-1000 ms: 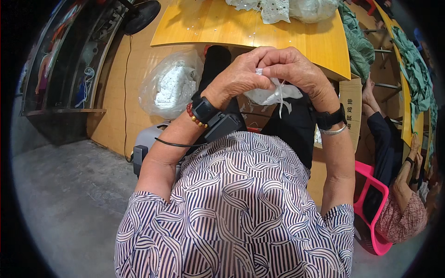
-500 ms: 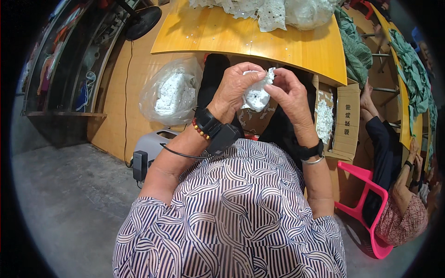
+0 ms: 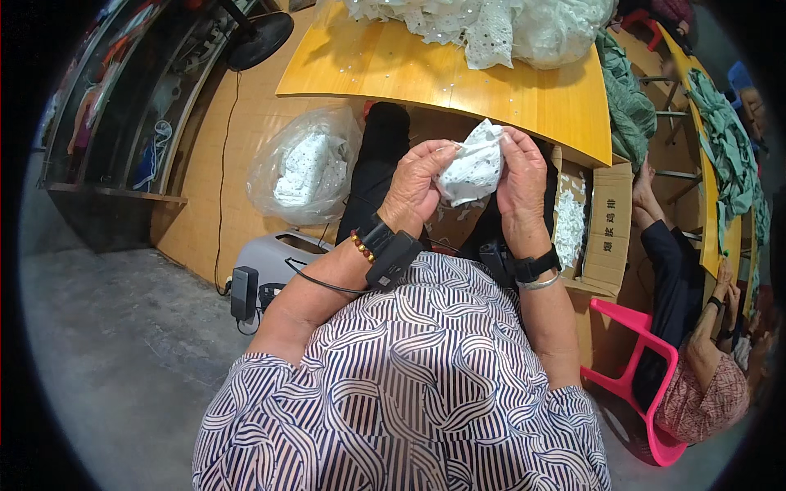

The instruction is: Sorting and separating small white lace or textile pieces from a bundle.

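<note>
The left hand point(image 3: 413, 184) is nearly closed, its thumb and fingers pinching the left edge of a white spotted piece point(image 3: 472, 168); the right hand point(image 3: 524, 176) pinches its right edge, fingers curled partly behind it. The 2 grips on opposite sides seem meant to keep the limp, thin material spread, so its face can be seen. The piece lies directly between the 2 hands, touching both, just on the wearer's side of the near edge of the yellow table point(image 3: 442, 78), probably held off it because a heap of similar white material point(image 3: 487, 33) takes up the table's far part. Left of the table's near corner, a clear plastic bag point(image 3: 264, 180) holds more white material, apparently keeping it together. Below the table's right corner, an open cardboard box point(image 3: 606, 233) contains small white scraps point(image 3: 571, 221), likely set there for easy reach. Green fabric point(image 3: 629, 106) hangs beside the table's right end; farther right of the table, a person sits near a pink chair frame point(image 3: 639, 327).
</note>
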### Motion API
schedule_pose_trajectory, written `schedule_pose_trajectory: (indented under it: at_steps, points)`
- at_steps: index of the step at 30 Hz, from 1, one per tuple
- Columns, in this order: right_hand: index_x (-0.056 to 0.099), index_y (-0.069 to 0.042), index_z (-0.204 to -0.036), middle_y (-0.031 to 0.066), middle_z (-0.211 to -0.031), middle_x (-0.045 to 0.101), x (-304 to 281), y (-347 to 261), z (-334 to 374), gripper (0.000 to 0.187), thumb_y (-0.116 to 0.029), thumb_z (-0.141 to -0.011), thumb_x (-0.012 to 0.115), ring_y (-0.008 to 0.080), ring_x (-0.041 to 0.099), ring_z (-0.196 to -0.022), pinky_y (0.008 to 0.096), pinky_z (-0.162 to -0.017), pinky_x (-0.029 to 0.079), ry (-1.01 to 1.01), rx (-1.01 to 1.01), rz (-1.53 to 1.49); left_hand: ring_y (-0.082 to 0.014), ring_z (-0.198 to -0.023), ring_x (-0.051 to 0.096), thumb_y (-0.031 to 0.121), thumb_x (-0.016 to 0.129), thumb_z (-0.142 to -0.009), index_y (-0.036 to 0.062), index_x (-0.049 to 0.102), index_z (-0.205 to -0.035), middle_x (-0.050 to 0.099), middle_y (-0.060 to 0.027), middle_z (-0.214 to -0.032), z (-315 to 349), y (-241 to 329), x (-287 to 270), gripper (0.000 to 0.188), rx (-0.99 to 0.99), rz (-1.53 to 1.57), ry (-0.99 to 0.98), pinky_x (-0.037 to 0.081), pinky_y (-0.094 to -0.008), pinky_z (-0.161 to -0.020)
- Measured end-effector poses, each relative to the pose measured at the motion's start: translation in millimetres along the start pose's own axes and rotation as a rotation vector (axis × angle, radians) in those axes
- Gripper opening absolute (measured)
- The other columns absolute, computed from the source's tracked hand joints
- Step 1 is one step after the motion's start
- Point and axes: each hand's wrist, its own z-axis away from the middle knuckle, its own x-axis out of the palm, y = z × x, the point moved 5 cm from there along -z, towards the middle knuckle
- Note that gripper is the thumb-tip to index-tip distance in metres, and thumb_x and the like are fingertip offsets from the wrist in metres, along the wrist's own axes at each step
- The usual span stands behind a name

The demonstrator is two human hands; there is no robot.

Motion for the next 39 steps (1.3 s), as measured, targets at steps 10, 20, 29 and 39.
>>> schedule_pose_trajectory:
  at_steps: [10, 20, 29, 39]
  points:
    - [0.059, 0.001, -0.09, 0.0001, -0.08, 0.057, -13.0, -13.2, -8.2, 0.014, -0.005, -0.077, 0.059, 0.0057, 0.051, -0.068, 0.0195, -0.062, 0.043, -0.141, 0.132, 0.409, -0.0151, -0.075, 0.06, 0.005, 0.062, -0.078, -0.0012, 0.058, -0.088, 0.062, -0.0081, -0.081, -7.0, 22.1, 8.2, 0.012, -0.058, -0.024, -0.101, 0.049, -0.0273, -0.072]
    - [0.06, -0.002, -0.077, 0.0064, -0.068, 0.053, 41.5, -58.8, 22.6, 0.013, -0.009, -0.068, 0.066, 0.0187, 0.051, -0.064, 0.028, -0.059, 0.042, -0.267, -0.637, 0.997, -0.0151, -0.073, 0.061, 0.007, 0.059, -0.08, -0.0002, 0.057, -0.09, 0.062, -0.0079, -0.082, -9.5, 23.1, 29.8, 0.012, -0.159, -0.044, -0.225, 0.052, -0.027, -0.069]
    - [0.061, -0.001, -0.079, 0.0044, -0.063, 0.055, 14.0, -46.5, 8.3, 0.008, -0.008, -0.074, 0.06, 0.0102, 0.051, -0.059, 0.0237, -0.054, 0.041, -0.328, -0.229, 0.766, -0.0116, -0.067, 0.058, 0.01, 0.065, -0.076, 0.0011, 0.06, -0.088, 0.061, -0.0046, -0.077, 4.9, 20.4, 44.5, 0.016, -0.304, -0.131, -0.172, 0.049, -0.0238, -0.063]
    - [0.057, 0.0, -0.081, -0.0017, -0.068, 0.052, 20.6, -47.5, 8.3, 0.008, -0.008, -0.081, 0.057, 0.0058, 0.046, -0.063, 0.0203, -0.057, 0.039, -0.628, -0.111, 0.999, -0.0106, -0.068, 0.057, 0.009, 0.067, -0.071, -0.0004, 0.063, -0.089, 0.062, -0.0041, -0.078, 10.2, 22.8, 37.7, 0.021, -0.301, -0.641, -0.225, 0.045, -0.0227, -0.063]
